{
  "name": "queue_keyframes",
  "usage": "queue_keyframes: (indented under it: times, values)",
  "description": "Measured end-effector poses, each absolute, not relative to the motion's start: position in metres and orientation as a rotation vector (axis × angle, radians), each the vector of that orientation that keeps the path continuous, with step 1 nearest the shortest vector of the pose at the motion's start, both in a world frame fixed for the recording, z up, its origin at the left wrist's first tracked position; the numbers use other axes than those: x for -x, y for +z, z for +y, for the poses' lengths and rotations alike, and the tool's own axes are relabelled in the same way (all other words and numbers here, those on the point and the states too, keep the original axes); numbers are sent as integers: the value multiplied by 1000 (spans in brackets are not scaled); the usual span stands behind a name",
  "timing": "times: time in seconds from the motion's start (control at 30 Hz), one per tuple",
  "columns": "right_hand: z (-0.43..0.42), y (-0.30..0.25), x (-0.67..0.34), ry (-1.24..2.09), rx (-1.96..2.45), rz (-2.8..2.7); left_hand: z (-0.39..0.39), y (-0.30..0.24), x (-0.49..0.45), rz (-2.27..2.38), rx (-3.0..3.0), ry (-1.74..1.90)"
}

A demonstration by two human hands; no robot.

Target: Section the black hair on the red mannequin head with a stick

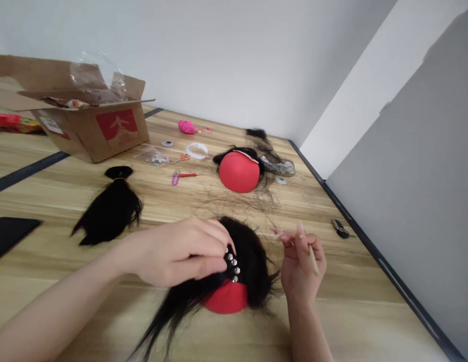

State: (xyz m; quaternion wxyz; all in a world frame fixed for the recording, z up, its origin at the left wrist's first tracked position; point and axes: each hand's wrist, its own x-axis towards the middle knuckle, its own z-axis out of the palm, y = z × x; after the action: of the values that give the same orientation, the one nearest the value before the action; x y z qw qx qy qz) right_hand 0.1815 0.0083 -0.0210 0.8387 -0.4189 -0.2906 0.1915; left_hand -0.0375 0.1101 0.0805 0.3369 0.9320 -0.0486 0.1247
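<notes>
A red dome (225, 300), its top covered by black hair (252, 251), rests on the table before me. Several round silver studs (234, 262) sit in a cluster on the hair. My left hand (181, 251) is closed over the dome's left side, thumb and fingers pinched on the hair beside the studs. Long strands trail out beneath it to the lower left. Just right of the dome and apart from it, my right hand (301, 261) is closed round a thin pale wooden stick (313, 260). A small whitish bit shows at its fingertips, too small to name.
Behind stands a second red dome (239, 172) with black hair. A tied black hair bundle (110, 208) lies left, a dark flat object (13, 235) at the left edge. An open cardboard box (94, 128), orange scissors (184, 157), a white ring (196, 150) and a key fob (340, 228) lie around.
</notes>
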Motion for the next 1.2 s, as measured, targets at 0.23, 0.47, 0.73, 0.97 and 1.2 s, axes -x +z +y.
queue_keyframes:
  times: [0.23, 0.47, 0.73, 0.97, 1.2]
  values:
    - [-6, -8, -180, 778, 668, -825, 106, 56, 25, -291, -2458, 102]
    - [-4, -14, -173, 921, 731, -945, 102, 51, 26, -253, -2522, 62]
    - [-8, -17, -163, 1120, 762, -866, 104, 50, 26, -256, -2453, 64]
    - [-11, -17, -166, 1029, 982, -999, 107, 49, 25, -258, -2413, 56]
    - [-10, -16, -158, 930, 1145, -989, 107, 52, 25, -235, -2449, 2]
